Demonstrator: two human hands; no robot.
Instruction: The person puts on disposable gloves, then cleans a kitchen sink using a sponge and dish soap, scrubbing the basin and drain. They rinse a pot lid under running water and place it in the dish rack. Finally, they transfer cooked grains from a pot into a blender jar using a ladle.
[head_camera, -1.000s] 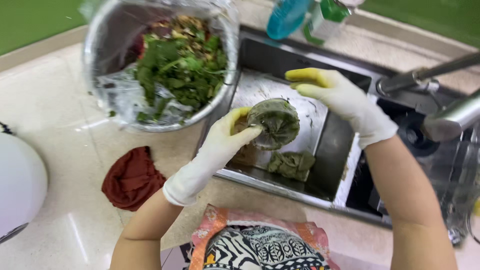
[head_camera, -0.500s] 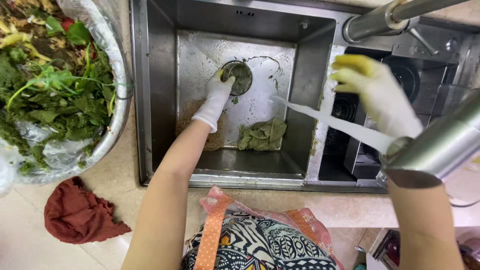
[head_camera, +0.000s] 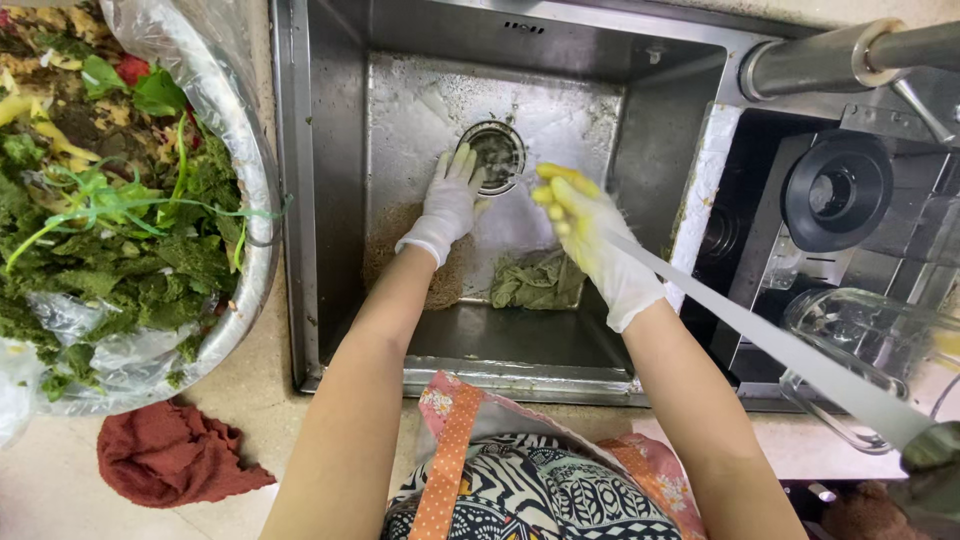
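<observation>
**Sink cleaning, mid-stage**

Left hand (head_camera: 448, 205): gloved, fingers spread, resting at drain strainer (head_camera: 493, 155), gripping nothing. Right hand (head_camera: 592, 240): gloved, loosely open, empty, just beside. Sink (head_camera: 330, 200) floor: brown residue, green cloth (head_camera: 540, 282) remaining. Bowl of vegetable scraps (head_camera: 120, 200) on tabletop (head_camera: 60, 480).

2 gloved hands (head_camera: 450, 205) (head_camera: 590, 240), 1 sink (head_camera: 340, 200), 1 bowl (head_camera: 250, 180)

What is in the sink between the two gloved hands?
Only bare wet sink floor lies between the left hand and right hand, in the head view.
</observation>
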